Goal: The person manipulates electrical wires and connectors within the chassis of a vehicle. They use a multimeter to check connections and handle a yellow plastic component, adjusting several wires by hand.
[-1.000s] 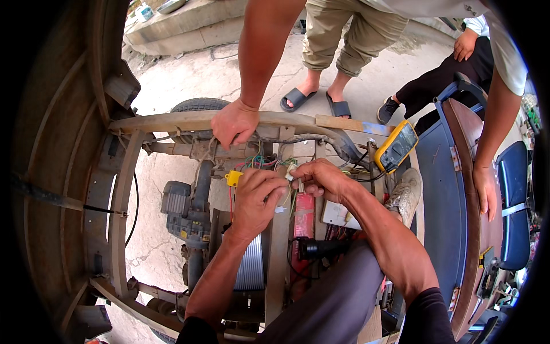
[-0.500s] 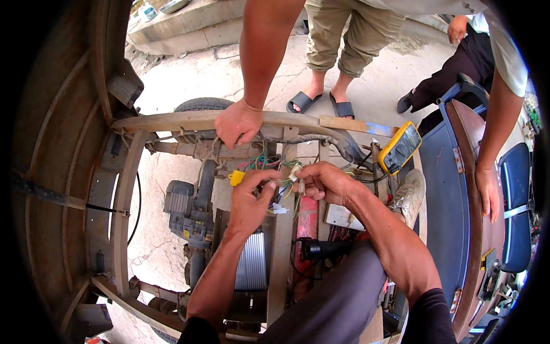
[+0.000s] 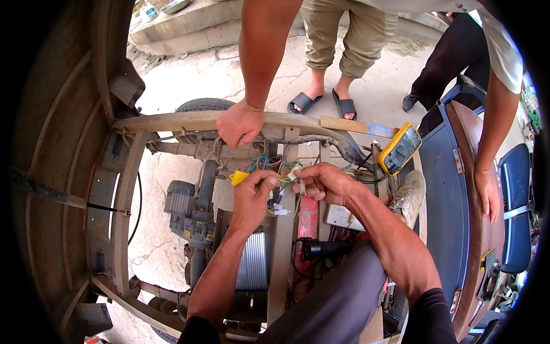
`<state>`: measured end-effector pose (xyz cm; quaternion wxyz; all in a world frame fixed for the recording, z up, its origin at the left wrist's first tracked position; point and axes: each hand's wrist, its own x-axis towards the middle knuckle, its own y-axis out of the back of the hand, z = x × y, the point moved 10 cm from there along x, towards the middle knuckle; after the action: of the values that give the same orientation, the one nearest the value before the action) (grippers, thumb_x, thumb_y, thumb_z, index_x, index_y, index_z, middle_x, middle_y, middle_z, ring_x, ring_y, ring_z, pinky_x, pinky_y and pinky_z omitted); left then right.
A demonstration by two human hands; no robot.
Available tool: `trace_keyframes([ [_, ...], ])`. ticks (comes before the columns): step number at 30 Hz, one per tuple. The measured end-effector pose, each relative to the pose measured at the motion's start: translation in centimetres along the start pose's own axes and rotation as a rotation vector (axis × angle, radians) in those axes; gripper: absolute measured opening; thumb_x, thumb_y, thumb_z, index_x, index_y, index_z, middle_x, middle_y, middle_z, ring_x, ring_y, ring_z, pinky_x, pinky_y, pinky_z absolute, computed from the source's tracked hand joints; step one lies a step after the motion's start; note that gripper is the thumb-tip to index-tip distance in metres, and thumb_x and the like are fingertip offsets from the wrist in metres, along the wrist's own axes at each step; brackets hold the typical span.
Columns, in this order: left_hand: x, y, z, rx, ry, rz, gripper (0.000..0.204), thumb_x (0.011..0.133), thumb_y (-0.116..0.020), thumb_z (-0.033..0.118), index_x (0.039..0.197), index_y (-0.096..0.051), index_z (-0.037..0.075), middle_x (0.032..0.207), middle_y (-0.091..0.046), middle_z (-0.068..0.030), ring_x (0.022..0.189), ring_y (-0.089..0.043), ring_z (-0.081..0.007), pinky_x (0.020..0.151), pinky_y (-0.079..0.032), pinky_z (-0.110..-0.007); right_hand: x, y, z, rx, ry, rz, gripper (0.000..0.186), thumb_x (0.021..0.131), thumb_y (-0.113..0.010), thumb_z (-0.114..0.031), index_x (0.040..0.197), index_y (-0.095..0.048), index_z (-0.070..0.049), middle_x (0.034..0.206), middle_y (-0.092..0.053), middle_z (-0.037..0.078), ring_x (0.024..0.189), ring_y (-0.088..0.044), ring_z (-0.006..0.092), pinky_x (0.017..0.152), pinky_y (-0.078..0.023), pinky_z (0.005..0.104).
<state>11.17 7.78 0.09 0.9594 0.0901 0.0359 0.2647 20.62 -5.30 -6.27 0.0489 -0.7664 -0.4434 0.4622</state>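
Observation:
My left hand (image 3: pixel 252 198) pinches a thin yellow-green wire (image 3: pixel 283 180) between thumb and fingertips. A yellow plastic piece (image 3: pixel 238 178) shows beside its knuckles; whether the hand holds it too, I cannot tell. Just to the right, my right hand (image 3: pixel 329 182) grips a white wire connector (image 3: pixel 294 173) at its fingertips. Coloured wires (image 3: pixel 260 163) spread behind both hands, green, pink and red among them. Below the left fingertips hang small white plugs (image 3: pixel 280 210). Part of the connector is hidden by my right fingers.
A metal vehicle frame (image 3: pixel 281 252) surrounds the work, with a motor (image 3: pixel 186 209) and a finned silver box (image 3: pixel 251 261). A yellow multimeter (image 3: pixel 401 148) leans on the right rail. Another person's hand (image 3: pixel 240 124) rests on the far rail, their other hand (image 3: pixel 487 195) on a brown panel.
My left fingertips have drawn closer together on the wire, and the yellow piece has tilted slightly. The right hand stays nearly still. At the upper right, a person in dark trousers has shifted.

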Motion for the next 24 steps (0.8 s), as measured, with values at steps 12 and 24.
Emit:
trace_keyframes([
  [12,-0.1,1.0,-0.6,-0.145,-0.043,0.086,0.010,0.098,-0.065,0.005,0.105,-0.069,0.001,0.087,-0.068,-0.0020,0.082,-0.061,-0.0089,0.075,-0.049,-0.024,-1.2,0.1,-0.9,-0.053,0.075,-0.095,0.021,0.098,-0.062,-0.013,0.116,-0.063,-0.002,0.092,-0.069,0.008,0.060,-0.043,0.0052,0.048,-0.031,0.0211],
  [24,-1.6,-2.3,0.2,0.083,0.037,-0.142,0.010,0.095,-0.066,0.005,0.104,-0.069,0.002,0.085,-0.069,-0.0049,0.078,-0.063,-0.0103,0.070,-0.051,-0.027,-1.7,3.6,-2.7,-0.208,0.235,0.148,0.024,0.092,-0.069,-0.007,0.116,-0.068,-0.006,0.093,-0.071,-0.002,0.061,-0.042,0.0029,0.051,-0.031,0.0203],
])
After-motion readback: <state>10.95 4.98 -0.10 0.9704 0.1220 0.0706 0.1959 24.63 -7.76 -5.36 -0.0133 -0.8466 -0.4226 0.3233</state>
